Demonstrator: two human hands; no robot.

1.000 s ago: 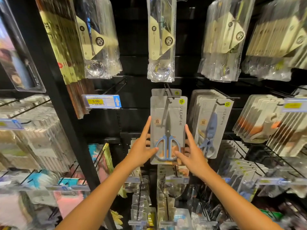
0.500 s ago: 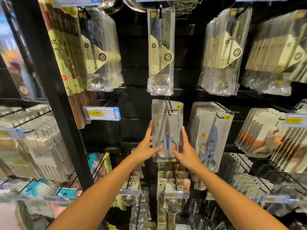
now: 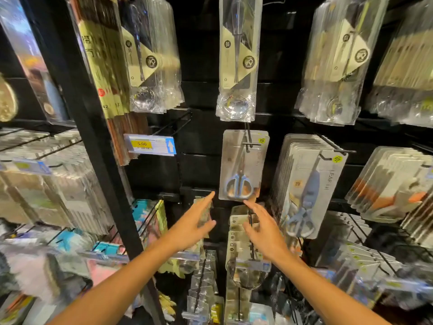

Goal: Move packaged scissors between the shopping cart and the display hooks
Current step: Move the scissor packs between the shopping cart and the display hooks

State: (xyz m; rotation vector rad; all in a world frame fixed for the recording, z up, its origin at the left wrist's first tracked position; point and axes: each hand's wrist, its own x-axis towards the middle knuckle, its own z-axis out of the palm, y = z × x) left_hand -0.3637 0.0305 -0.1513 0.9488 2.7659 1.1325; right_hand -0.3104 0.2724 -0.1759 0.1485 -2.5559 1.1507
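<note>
Scissors pack (image 3: 242, 165) hangs on display hook (image 3: 248, 141), frame centre. Likely light, stiff card, slick plastic; take by lower side edges. Left hand (image 3: 192, 227), right hand (image 3: 263, 229) just below, fingers spread, holding nothing.

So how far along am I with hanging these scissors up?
Done, by the look of it: the scissors pack hangs on its display hook. In hand: nothing. Your left hand and right hand are open just below the pack, and neither grips it. Left: the cart is out of view, so I cannot tell whether more packs are waiting.
</note>
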